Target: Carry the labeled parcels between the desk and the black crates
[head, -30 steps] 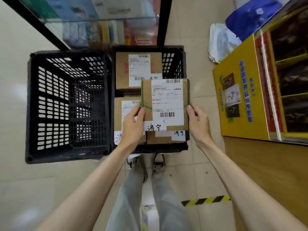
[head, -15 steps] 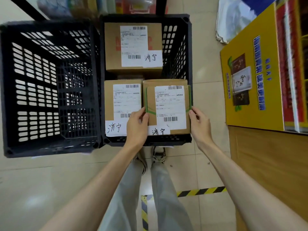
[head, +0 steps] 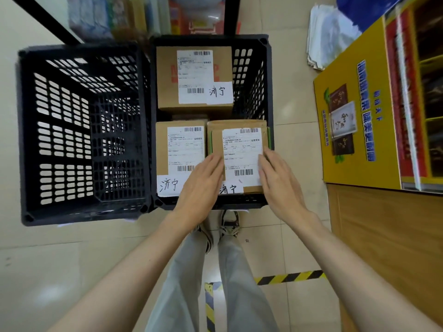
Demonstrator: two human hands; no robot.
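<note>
Two black crates stand side by side on the floor. The right crate (head: 266, 75) holds three labeled cardboard parcels. A green-taped parcel (head: 239, 144) lies at its near right, on top of another box. A second parcel (head: 181, 149) lies at the near left and a larger one (head: 194, 77) at the far end. My left hand (head: 203, 180) and my right hand (head: 278, 180) hover over the green-taped parcel's near edge, fingers straight and relaxed, holding nothing. The left crate (head: 81, 130) has no parcels in it.
A yellow display stand (head: 354, 121) and a wooden desk side (head: 388, 248) close off the right. A stack of white papers (head: 328, 37) lies on the floor behind it. Shelving with goods (head: 148, 15) stands beyond the crates. Yellow-black tape (head: 287, 277) marks the tiled floor.
The green-taped parcel went down into the right crate's near right corner. Both hands have let go of its sides and now lie loose above it.
</note>
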